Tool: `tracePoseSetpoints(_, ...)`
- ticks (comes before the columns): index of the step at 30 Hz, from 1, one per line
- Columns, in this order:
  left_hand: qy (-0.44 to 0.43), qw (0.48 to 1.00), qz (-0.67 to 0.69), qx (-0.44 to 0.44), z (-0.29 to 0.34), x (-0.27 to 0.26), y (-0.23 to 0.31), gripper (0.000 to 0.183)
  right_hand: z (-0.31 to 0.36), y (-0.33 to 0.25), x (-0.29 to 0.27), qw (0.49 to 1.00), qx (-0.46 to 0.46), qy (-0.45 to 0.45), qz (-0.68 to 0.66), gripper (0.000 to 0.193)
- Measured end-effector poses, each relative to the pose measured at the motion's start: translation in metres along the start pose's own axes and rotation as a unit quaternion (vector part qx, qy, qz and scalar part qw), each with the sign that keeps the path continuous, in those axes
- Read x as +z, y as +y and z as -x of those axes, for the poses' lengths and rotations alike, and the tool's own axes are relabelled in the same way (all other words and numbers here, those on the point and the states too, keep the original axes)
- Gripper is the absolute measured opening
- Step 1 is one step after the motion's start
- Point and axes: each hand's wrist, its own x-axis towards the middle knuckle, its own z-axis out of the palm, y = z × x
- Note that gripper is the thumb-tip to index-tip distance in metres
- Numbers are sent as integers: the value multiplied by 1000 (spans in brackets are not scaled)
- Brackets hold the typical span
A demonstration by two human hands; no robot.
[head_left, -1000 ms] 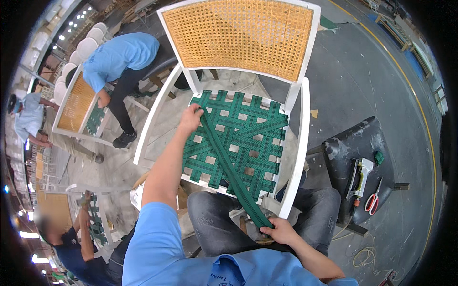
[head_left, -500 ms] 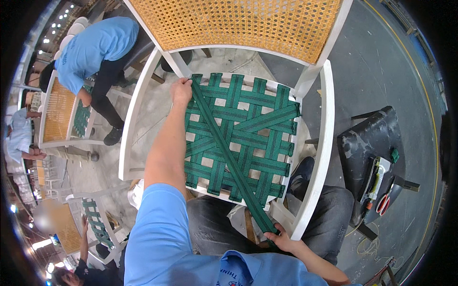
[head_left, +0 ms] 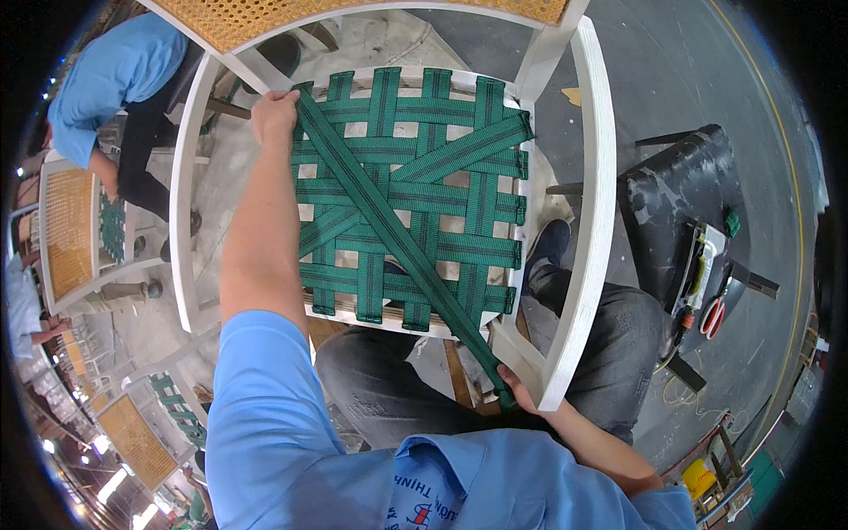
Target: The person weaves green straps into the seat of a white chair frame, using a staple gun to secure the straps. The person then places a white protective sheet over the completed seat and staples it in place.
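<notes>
A white-framed armchair (head_left: 603, 177) stands before me, its seat woven from green webbing straps (head_left: 481, 251). One green diagonal strap (head_left: 382, 210) crosses on top, from the far left seat corner to the near right one. At the far left corner, my left hand (head_left: 276, 117) is closed on the strap's far end. My right hand (head_left: 521, 389) grips the near end, just beyond the seat's near right corner, beside the chair's front leg; some of its fingers are hidden. Under the held strap, another diagonal strap (head_left: 464, 148) runs the opposite way.
To the right, a worn black stool (head_left: 676, 190) carries a staple-gun-like tool (head_left: 704, 265) and red-handled scissors (head_left: 712, 318). A thin hose (head_left: 680, 389) curls on the floor. A person in blue (head_left: 124, 75) works at another cane-backed chair (head_left: 69, 231) on the left.
The chair has shifted up and left in the picture as my view moved. Both hands keep hold of the strap; its near end now looks narrower and bunched at my right hand.
</notes>
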Motion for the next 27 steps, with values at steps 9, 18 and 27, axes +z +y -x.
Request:
tracePoseSetpoints(9,-2,1000,-10,19,-3,1,-5,35,-14,41,14,994,42,-20,-102,46)
tracePoseSetpoints(18,-29,999,-9,-37,1,0,9,37,-25,83,24,990,32,-21,-134,44)
tracePoseSetpoints(27,-10,999,-29,-36,-4,1,-1,40,-26,73,21,993,-1,-14,-120,45)
